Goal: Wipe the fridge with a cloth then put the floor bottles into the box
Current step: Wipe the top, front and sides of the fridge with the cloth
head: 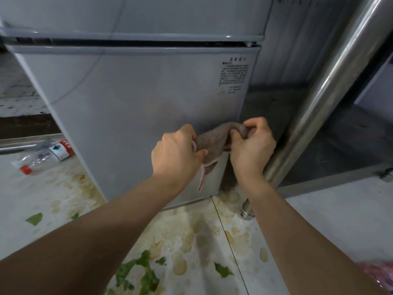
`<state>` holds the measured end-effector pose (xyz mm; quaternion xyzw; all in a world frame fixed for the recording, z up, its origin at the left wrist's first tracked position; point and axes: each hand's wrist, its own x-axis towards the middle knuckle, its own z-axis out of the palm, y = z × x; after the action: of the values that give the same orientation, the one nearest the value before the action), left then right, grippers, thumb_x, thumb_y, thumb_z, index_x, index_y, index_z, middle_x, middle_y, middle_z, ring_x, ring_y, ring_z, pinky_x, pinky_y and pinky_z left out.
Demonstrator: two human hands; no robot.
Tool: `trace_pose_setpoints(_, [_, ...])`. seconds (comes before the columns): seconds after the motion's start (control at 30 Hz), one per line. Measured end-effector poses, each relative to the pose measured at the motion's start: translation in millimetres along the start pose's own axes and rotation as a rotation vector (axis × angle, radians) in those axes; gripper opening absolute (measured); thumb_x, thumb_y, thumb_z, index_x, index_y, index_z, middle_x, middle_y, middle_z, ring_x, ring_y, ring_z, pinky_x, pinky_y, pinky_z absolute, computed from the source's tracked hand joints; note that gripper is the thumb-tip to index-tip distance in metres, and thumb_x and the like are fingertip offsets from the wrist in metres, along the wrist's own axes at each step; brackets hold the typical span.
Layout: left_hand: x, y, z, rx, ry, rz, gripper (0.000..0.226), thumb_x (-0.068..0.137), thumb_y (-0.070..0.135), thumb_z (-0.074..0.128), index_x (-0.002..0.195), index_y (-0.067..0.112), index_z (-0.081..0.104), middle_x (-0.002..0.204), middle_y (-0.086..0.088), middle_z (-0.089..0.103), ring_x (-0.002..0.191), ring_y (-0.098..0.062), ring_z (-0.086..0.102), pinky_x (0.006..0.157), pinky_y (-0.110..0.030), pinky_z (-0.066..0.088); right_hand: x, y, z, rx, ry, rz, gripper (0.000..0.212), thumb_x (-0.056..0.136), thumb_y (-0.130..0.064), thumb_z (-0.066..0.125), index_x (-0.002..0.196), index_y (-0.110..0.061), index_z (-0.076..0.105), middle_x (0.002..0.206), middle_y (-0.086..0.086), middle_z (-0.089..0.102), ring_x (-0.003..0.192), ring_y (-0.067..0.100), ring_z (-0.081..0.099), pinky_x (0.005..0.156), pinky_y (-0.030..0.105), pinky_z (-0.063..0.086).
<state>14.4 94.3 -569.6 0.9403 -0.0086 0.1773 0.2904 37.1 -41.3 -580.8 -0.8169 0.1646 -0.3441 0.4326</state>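
Note:
A grey-white fridge [127,99] fills the middle of the view, its lower door facing me with a faint yellowish smear near its centre. Both hands hold a brownish-grey cloth [214,141] just in front of the door's lower right corner. My left hand [176,154] grips the cloth's left end and my right hand [253,145] pinches its right end; one corner hangs down. Clear plastic bottles [42,156] with red caps and red-and-white labels lie on the floor to the left of the fridge. No box is in view.
A thick steel table leg [331,86] runs diagonally just right of my hands, with a low steel shelf [340,141] behind it. The pale floor [331,218] carries yellowish stains and green leaf scraps [146,273]. A pink item [380,275] sits at the lower right edge.

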Motion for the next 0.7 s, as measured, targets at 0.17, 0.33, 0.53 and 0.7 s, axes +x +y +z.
trace_pose_setpoints(0.17, [6.9, -9.7, 3.6, -0.071, 0.054, 0.006, 0.03, 0.076, 0.027, 0.073, 0.094, 0.017, 0.051, 0.084, -0.008, 0.063, 0.084, -0.034, 0.059, 0.07, -0.039, 0.05, -27.9, 6.2, 21.8, 0.218, -0.081, -0.036, 0.021, 0.085, -0.012, 0.066, 0.1, -0.008, 0.052, 0.101, 0.007, 0.054, 0.083, 0.014, 0.058, 0.084, 0.033, 0.05])
trace_pose_setpoints(0.33, [-10.6, -27.3, -16.7, -0.06, 0.052, 0.08, 0.03, 0.078, 0.027, 0.072, 0.096, 0.023, 0.048, 0.081, 0.011, 0.063, 0.074, -0.022, 0.063, 0.067, -0.039, 0.052, -46.8, 9.1, 41.3, 0.103, -0.079, -0.147, 0.061, 0.079, -0.025, 0.073, 0.126, 0.0, 0.042, 0.139, 0.017, 0.026, 0.125, 0.028, 0.03, 0.109, 0.042, 0.032])
trace_pose_setpoints(0.53, [-35.7, -94.3, -65.6, 0.066, 0.206, 0.038, 0.031, 0.071, 0.043, 0.064, 0.087, 0.037, 0.038, 0.062, 0.014, 0.051, 0.055, -0.005, 0.052, 0.047, -0.022, 0.038, -39.5, 13.8, 62.6, 0.102, -0.054, -0.194, 0.083, 0.087, -0.024, 0.061, 0.149, 0.0, 0.012, 0.155, 0.023, 0.002, 0.144, 0.038, 0.002, 0.116, 0.02, -0.005])
trace_pose_setpoints(0.7, [-29.7, -175.0, -74.5, 0.022, 0.338, -0.37, 0.059, 0.061, 0.067, 0.061, 0.096, 0.025, 0.04, 0.075, 0.002, 0.05, 0.065, -0.024, 0.055, 0.059, -0.047, 0.051, -52.9, 44.5, 87.3, 0.106, -0.073, -0.177, 0.08, 0.092, -0.019, 0.05, 0.149, 0.0, -0.001, 0.156, 0.024, -0.011, 0.146, 0.035, -0.007, 0.119, 0.028, -0.004])
